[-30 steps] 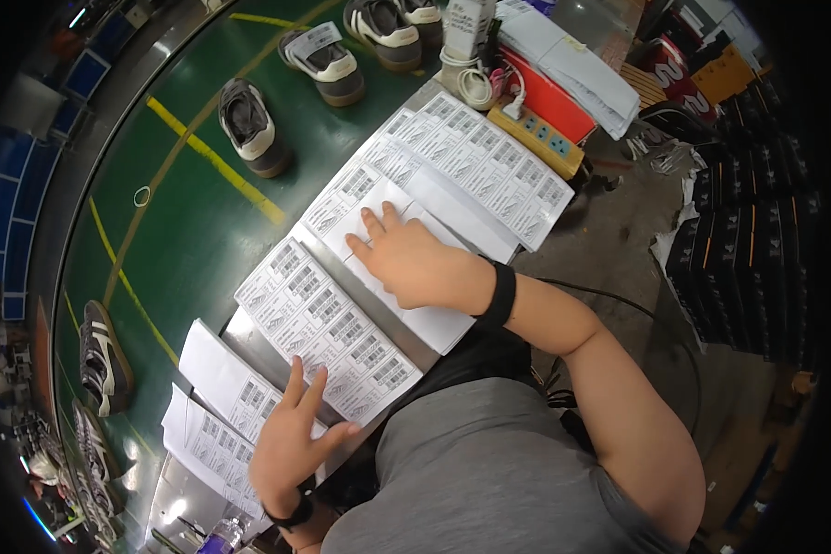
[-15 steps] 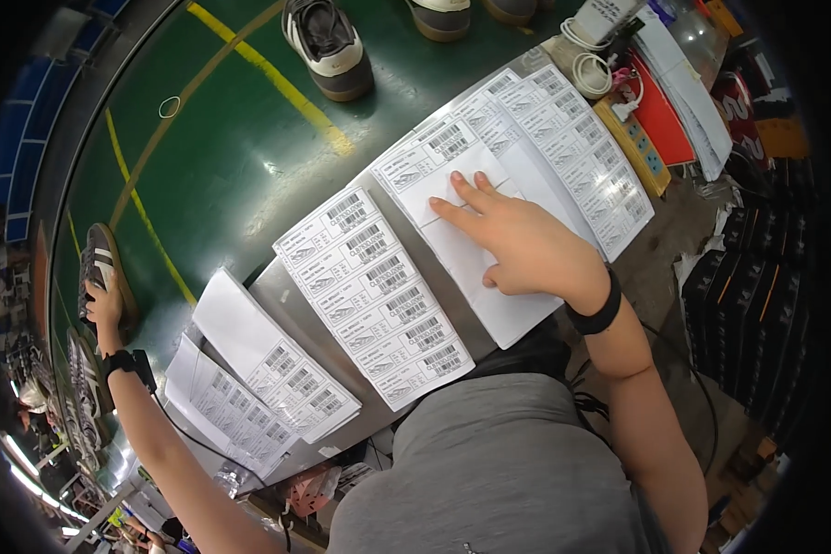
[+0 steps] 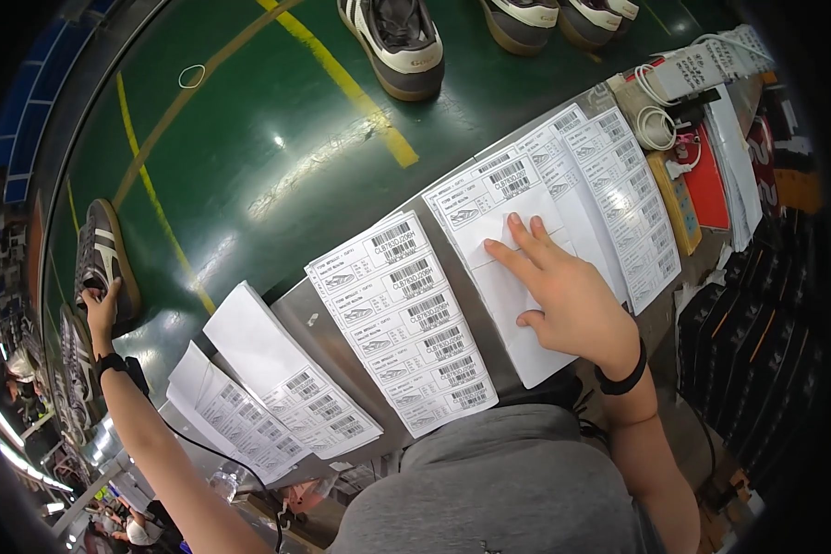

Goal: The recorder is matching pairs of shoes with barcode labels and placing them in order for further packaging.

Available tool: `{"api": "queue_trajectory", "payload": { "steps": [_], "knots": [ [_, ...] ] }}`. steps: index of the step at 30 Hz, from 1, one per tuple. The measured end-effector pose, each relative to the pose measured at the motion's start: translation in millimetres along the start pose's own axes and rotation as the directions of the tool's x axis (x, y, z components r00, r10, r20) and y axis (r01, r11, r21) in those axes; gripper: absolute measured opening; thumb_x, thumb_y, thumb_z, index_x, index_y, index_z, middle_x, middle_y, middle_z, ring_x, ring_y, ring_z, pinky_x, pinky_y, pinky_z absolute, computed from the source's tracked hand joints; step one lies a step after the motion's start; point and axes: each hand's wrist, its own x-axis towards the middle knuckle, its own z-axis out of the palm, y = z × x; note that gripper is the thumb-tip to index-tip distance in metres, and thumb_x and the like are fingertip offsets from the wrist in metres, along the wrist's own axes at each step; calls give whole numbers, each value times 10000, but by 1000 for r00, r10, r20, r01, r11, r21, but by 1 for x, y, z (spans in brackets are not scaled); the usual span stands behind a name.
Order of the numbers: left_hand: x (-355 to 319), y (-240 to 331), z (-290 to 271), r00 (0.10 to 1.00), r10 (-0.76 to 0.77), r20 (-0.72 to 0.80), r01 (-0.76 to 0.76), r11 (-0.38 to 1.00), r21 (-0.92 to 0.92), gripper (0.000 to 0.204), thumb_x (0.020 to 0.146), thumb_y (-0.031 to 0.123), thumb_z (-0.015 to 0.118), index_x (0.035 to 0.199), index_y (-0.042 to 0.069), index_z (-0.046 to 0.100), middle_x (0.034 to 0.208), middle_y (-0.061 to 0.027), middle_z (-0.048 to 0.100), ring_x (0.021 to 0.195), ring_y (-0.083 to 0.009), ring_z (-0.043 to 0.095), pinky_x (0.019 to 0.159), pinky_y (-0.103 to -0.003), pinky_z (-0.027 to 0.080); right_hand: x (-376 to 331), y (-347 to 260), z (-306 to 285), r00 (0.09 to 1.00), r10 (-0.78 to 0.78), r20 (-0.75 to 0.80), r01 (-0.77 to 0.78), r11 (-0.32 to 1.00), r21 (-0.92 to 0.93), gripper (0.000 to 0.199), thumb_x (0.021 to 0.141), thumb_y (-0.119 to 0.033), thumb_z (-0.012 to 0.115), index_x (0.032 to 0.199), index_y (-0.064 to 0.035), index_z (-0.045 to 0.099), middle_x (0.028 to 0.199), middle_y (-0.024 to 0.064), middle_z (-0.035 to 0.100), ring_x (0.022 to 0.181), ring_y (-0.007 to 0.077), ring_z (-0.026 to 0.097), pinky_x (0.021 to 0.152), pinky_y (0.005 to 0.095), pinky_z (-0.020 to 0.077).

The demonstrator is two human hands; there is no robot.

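Note:
My left hand (image 3: 100,307) is stretched far out to the left and grips the heel of a dark sneaker with pale stripes (image 3: 102,260) lying on the green belt (image 3: 268,138). My right hand (image 3: 568,295) rests flat on a mostly blank white label sheet (image 3: 517,286), fingers spread and pointing up-left. Beside that sheet lies a sheet of barcode labels (image 3: 402,323) on the metal table edge (image 3: 309,319).
More label sheets (image 3: 609,194) lie to the right, and two stacks (image 3: 277,369) to the left. Several sneakers (image 3: 392,42) ride the belt at the top. Coiled white cables (image 3: 657,125), a yellow power strip (image 3: 681,198) and a red box (image 3: 711,180) sit at the far right.
My left hand left the label stacks, reached out to the left and now grips the dark sneaker on the belt. My right hand stays on the blank sheet.

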Motion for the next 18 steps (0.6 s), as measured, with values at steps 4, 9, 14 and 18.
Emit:
{"api": "queue_trajectory", "payload": {
  "steps": [4,9,14,18],
  "knots": [
    [-28,47,-12,957,-117,266,62,977,206,439,719,379,803,823,-34,694,744,-91,665,680,-206,637,629,-319,482,-3,-1,0,999,17,-38,-18,999,-29,864,657,-58,792,1441,-143,440,1528,231,333,1380,440,362,991,428,479],
    [-57,152,-32,902,-237,361,399,776,-489,375,730,251,795,924,-56,705,790,-97,690,680,-196,664,599,-332,514,-5,4,2,998,-28,-56,26,999,-28,835,674,-68,779,1436,-132,443,1512,256,339,1354,472,385,958,447,508],
    [-91,273,-36,924,-118,363,319,761,-565,416,774,272,799,1051,-7,664,866,-65,673,683,-161,650,603,-322,532,-5,6,7,994,-57,-94,54,998,-35,809,671,-96,787,1415,-134,471,1499,256,364,1342,468,405,957,456,507],
    [-163,370,1,806,304,507,62,810,-583,461,814,310,759,1122,-16,652,915,-72,670,746,-136,643,661,-281,515,-4,2,5,997,-7,-79,4,999,-41,806,668,-101,793,1409,-148,478,1498,246,372,1345,462,406,948,459,511]
  ]
}}
